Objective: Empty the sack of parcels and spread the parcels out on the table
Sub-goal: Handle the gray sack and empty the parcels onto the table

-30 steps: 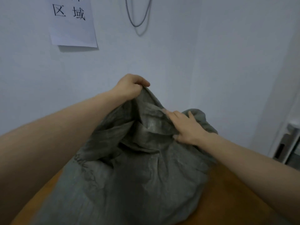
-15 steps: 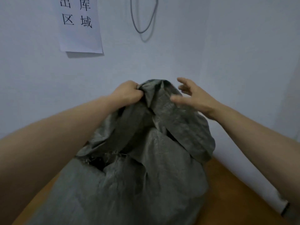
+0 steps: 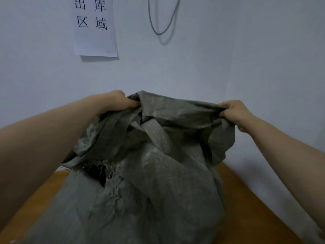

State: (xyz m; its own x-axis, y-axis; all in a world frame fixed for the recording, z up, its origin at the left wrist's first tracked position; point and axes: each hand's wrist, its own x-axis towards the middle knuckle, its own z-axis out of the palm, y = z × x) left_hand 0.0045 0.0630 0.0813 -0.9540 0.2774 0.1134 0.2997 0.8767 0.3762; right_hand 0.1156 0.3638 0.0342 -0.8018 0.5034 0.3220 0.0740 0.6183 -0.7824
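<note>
the sack (image 3: 158,182) stands upright on the wooden surface (image 3: 255,208), close to the white wall. its long axis runs from the broad base nearest the person up to the gathered top end, which points up and away toward the wall. it is grey-green woven cloth, creased and slumped, fuller in the lower half. its top edge is stretched into a taut band between the two hands, with loose folds sagging beneath. what it holds is hidden.

a paper sign (image 3: 95,27) with four black characters hangs on the wall above. the left hand (image 3: 119,101) has its fingers curled tight on the left end of the top edge. the right hand (image 3: 235,113) pinches the right end, fingers clamped on the cloth. a frayed hole (image 3: 98,173) gapes in the sack's left side. a thin grey cable loop (image 3: 161,23) hangs right of the sign.
</note>
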